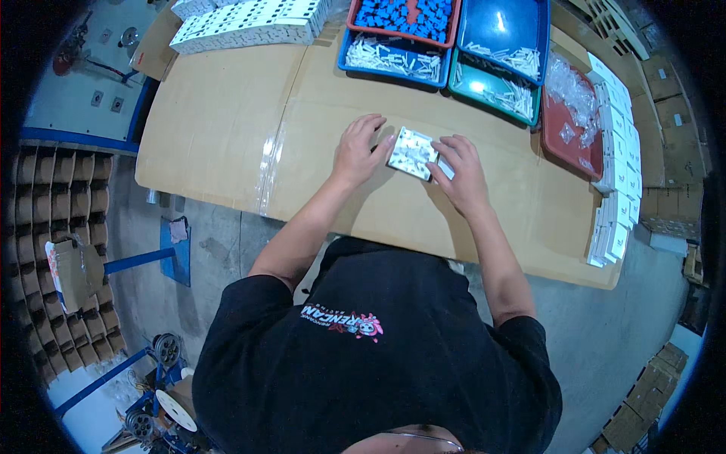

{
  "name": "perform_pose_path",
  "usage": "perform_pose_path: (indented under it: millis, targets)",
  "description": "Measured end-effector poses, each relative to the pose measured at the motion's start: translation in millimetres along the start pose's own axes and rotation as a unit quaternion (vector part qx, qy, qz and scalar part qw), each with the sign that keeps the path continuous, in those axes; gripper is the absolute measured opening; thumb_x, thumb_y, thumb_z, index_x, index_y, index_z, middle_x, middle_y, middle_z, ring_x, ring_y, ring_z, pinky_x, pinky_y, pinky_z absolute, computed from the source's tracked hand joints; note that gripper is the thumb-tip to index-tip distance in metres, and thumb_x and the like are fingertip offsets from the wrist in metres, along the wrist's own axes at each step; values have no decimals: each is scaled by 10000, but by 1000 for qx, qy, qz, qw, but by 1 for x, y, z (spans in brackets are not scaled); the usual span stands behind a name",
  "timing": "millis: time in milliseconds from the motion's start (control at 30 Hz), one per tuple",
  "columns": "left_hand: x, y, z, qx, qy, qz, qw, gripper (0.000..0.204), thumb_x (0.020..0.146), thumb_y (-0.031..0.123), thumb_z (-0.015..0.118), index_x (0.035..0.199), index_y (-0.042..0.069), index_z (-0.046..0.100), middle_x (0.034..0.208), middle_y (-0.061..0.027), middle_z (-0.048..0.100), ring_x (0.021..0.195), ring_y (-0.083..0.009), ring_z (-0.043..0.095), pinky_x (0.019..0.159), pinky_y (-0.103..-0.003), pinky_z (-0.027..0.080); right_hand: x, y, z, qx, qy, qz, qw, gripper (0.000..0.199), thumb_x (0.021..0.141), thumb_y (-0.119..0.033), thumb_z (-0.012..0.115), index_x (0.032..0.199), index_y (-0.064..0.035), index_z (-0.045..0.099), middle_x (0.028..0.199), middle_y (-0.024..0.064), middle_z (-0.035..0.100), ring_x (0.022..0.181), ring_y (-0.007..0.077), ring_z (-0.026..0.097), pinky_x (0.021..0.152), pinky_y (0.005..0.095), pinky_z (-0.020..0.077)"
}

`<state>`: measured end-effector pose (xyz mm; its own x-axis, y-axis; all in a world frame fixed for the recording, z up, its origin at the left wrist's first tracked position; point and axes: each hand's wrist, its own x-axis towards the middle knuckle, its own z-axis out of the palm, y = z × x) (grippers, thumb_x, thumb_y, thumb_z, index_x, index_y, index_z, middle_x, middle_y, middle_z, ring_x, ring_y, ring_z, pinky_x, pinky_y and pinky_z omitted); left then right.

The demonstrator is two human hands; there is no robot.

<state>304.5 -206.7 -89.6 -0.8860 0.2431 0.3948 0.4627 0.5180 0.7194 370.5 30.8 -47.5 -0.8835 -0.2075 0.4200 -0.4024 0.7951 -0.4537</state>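
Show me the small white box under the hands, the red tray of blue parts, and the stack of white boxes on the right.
small white box (412, 151), head view, top face.
red tray (355, 17), head view, left rim.
stack of white boxes (620, 174), head view, middle.

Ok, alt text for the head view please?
Seen from above, a person's left hand and right hand press on a small white packet on a cardboard-covered table. Trays of small white parts sit beyond.

Both bare forearms reach up toward mid-frame. The left hand (361, 150) lies flat, fingers (370, 125) spread; the right hand (461, 174) curls, fingers bent downward.
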Motion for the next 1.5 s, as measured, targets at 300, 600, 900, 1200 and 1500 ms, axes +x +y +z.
perform_pose_path:
  millis: [300,600,900,1200,1500]
  targets:
    - [49,-17,16,80,27,-19,996,233,861,246,705,1012,70,684,1152,-89,644,1129,-285,585,959,-433,458,94,43,6,28,28,0,999,213,848,-138,748,1036,-44,709,1152,133,658,1146,344,585,994,439,470]
    - [52,-13,15,108,5,-26,994,205,818,216,726,972,89,680,1146,-67,624,1152,-278,565,988,-445,437,255,100,37,-127,66,-27,989,191,839,-185,739,1023,-135,747,1024,81,683,1007,323,620,856,468,501]
    - [57,-5,10,97,-5,-32,995,207,824,194,703,983,70,660,1154,-96,607,1171,-310,544,1002,-458,418,298,121,44,-323,-15,-33,946,393,830,-337,755,1212,-258,705,996,76,678,975,300,644,772,463,523]
    - [50,-5,9,104,-8,-32,994,215,819,202,697,982,66,659,1154,-93,607,1171,-305,544,1001,-460,420,289,117,51,-258,49,-70,962,271,802,-256,789,1056,-179,732,998,79,703,953,305,661,783,454,532]
    - [50,-15,18,109,9,-21,994,228,785,244,722,961,106,680,1132,-67,629,1156,-283,557,966,-441,445,243,119,33,119,108,61,985,330,893,-234,774,1172,-79,689,882,42,709,778,92,623,716,246,507]
